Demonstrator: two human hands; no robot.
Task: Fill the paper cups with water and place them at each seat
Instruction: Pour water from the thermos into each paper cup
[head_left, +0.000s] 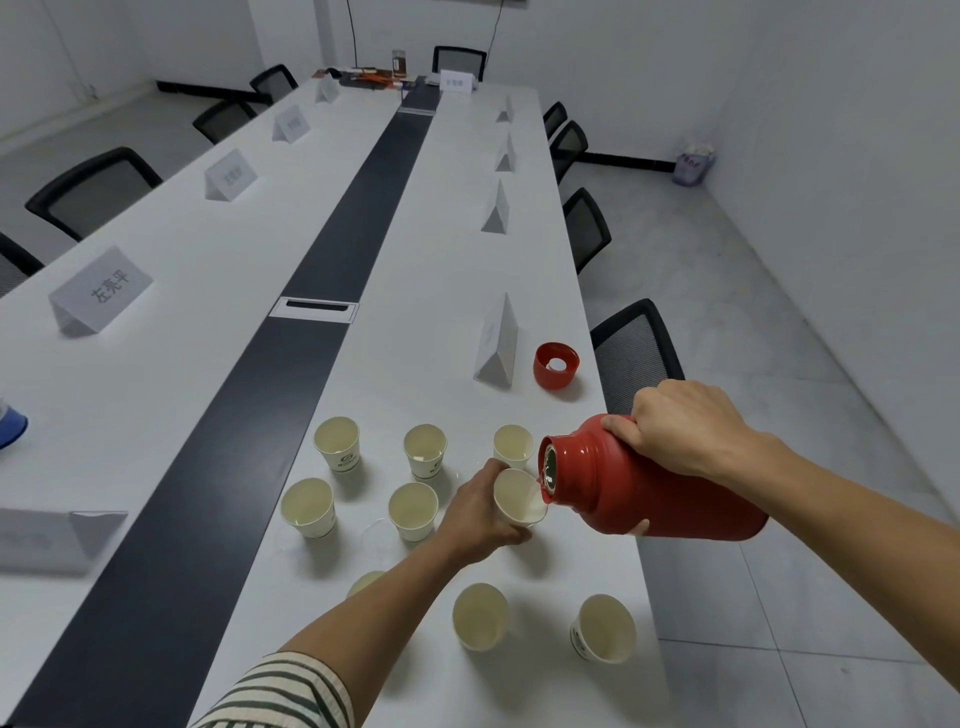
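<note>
The left hand (478, 514) curls round a white paper cup (519, 500), fingers and thumb wrapped on its side wall, and the cup leans toward the right hand (680, 426). That hand is clenched on the handle of a red vacuum flask (665, 499), which is tipped almost level, its open mouth meeting the held cup's rim (whether the cup's base is off the surface cannot be told).

More cups of the same kind stand upright on the long white desk (441, 260). A row of three cups (425, 449) stands just beyond the left hand. A pair of cups (413, 510) stands just to its left. Two nearer cups (480, 616) stand on the person's side of the hand, close to the desk's right edge. One half-hidden cup (363, 582) shows behind the left forearm, which ends in a striped sleeve (291, 696).

Beyond the right hand a round red flask lid (556, 365) lies open side up near the desk's edge, just beside a white folded name card (496, 343). A black mesh chair (636, 353) stands at the desk just past the lid. Well left of the left hand a dark strip (311, 260) runs down the desk's middle.
</note>
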